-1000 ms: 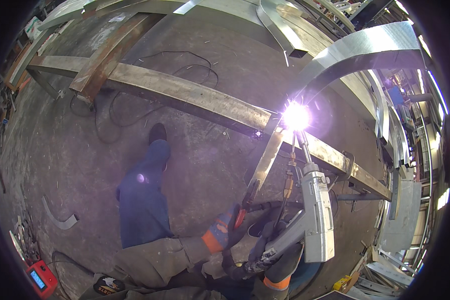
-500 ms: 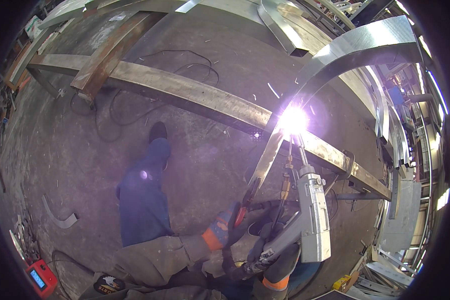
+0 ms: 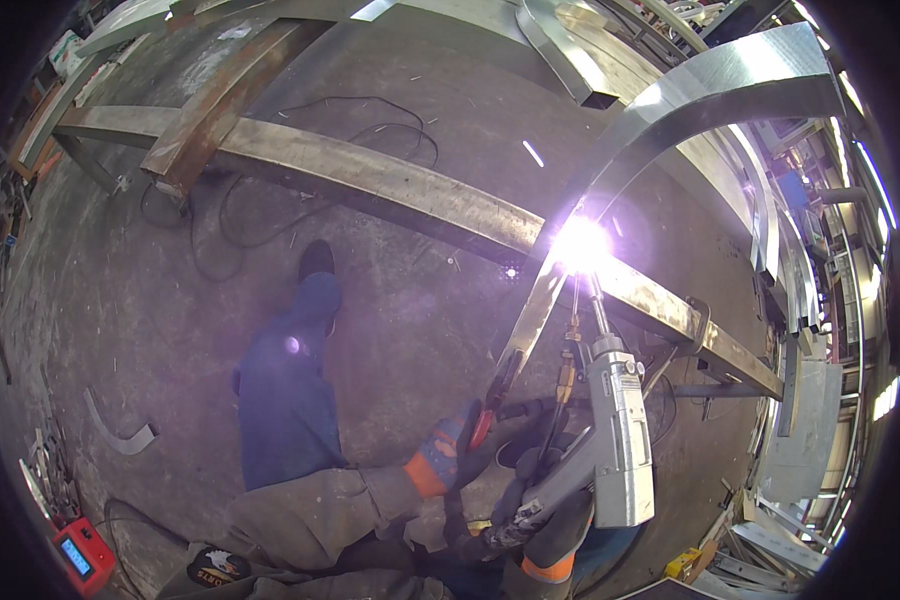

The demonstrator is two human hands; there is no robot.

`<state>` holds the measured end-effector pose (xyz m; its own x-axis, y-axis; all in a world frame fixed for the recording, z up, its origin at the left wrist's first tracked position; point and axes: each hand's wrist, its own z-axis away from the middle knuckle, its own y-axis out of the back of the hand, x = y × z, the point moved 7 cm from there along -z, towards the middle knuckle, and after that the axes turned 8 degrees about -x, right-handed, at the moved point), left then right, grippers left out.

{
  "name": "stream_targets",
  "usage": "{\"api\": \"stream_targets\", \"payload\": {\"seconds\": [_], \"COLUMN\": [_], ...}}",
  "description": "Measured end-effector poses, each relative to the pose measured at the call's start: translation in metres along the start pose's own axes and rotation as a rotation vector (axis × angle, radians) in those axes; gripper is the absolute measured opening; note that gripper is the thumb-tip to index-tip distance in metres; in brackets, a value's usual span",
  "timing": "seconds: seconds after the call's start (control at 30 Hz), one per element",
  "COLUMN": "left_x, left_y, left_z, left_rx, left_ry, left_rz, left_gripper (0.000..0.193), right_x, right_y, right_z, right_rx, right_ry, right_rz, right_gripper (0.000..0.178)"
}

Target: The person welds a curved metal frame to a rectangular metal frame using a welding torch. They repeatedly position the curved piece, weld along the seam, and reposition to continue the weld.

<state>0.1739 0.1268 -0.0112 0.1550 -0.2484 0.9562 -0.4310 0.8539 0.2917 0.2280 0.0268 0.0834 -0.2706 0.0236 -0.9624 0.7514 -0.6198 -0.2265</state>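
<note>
My left hand, in a blue and orange glove, is closed around red-handled pliers. Their dark jaws meet the lower end of a metal strip that slants up to the glare. Dark-gloved, my right hand grips the handle of a grey welding gun; its fingers are partly hidden. A brass-fitted thin feed tube runs beside the gun's nozzle. White-violet light burns at the nozzle tip, where a curved steel tube meets a long steel beam. The glare hides the joint itself.
A rusty beam crosses the long beam at left. Black cable loops on the floor. My blue-trousered leg extends forward. A curved offcut and a red device lie at left. Metal pieces are piled at lower right.
The welding gun and the bright spot have shifted slightly left. A flying spark shows in a different place. My left hand and the pliers have hardly moved.
</note>
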Motion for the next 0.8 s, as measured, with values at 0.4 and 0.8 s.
{"api": "stream_targets", "payload": {"seconds": [0.4, 0.8], "left_x": [-0.021, 0.010], "left_y": [-0.010, 0.016], "left_z": [-0.006, 0.006], "left_rx": [0.099, 0.106], "left_ry": [0.112, 0.147], "left_rz": [0.512, 0.241], "left_gripper": [0.034, 0.037], "right_x": [0.015, 0.011], "right_y": [0.017, 0.014], "right_z": [0.006, 0.017], "right_rx": [-0.031, -0.003], "right_ry": [-0.025, -0.052], "right_rz": [0.015, 0.141], "right_gripper": [0.084, 0.084]}}
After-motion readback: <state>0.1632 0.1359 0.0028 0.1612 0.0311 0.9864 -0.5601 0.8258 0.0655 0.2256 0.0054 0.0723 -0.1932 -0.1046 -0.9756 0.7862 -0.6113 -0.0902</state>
